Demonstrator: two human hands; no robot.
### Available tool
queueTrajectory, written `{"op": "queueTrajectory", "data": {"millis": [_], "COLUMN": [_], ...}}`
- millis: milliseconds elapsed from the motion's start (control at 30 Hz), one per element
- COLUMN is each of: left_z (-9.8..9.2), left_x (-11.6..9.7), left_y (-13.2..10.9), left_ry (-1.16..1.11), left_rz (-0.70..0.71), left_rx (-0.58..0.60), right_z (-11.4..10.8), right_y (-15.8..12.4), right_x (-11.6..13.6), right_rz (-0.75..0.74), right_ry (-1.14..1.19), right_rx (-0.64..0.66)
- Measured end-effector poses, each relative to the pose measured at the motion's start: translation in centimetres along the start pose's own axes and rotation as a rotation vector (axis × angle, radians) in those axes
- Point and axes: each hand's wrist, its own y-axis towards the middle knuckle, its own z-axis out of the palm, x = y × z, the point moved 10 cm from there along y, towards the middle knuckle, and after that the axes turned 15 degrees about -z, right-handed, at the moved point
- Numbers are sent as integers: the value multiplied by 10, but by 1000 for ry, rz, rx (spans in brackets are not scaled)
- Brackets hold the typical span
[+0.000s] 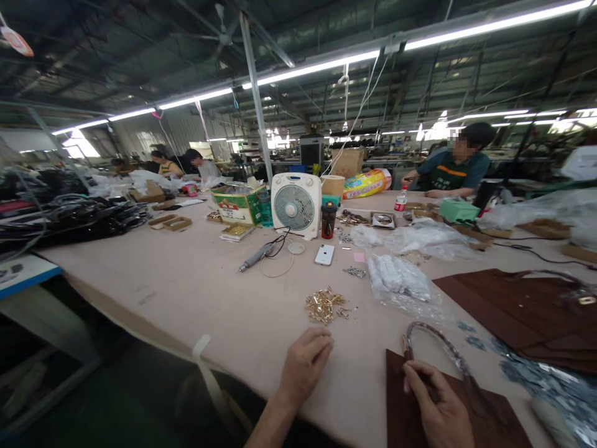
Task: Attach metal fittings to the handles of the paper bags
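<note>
My left hand (304, 362) is over the table just in front of a pile of small gold metal fittings (323, 305). Its fingers are curled together; whatever they pinch, if anything, is hidden. My right hand (438, 404) is closed on one end of a curved bag handle (438, 333), which looks shiny as if wrapped in film. Under that hand lies a dark brown bag panel (396, 386) at the table's near edge. The other end of the handle runs down onto the panel, to the right of my fingers.
A white box fan (296, 205), grey electric screwdriver (256, 256) and phone (324, 254) stand or lie beyond the gold pile. Plastic bags (398, 280) are right of it. Brown panels (513, 311) and grey flat pieces (555, 386) lie far right. A co-worker (454, 165) sits across.
</note>
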Motion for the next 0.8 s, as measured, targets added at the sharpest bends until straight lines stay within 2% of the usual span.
{"op": "queueTrajectory", "data": {"millis": [67,167,267,333,433,500,700,800], "left_z": [-35,-84,-112,-113,-102,-96,-100,-100], "left_x": [25,59,87,105,124,131,136,133], "left_y": [12,30,41,44,43,42,49,52], "left_ry": [103,287,459,530,570,575,602,635], "left_rz": [-23,-48,-82,-108,-127,-137,-223,-156], "left_rx": [-77,-188,-221,-171,-55,-18,-35,-63], "right_z": [3,12,18,19,16,16,16,17], "right_y": [-1,0,4,6,7,7,7,6], "right_x": [-4,4,18,26,31,32,33,27], "right_rz": [48,46,5,-20,-26,-29,-37,-7], "right_ry": [26,43,64,70,55,48,71,90], "right_rx": [7,53,90,94,86,87,96,97]}}
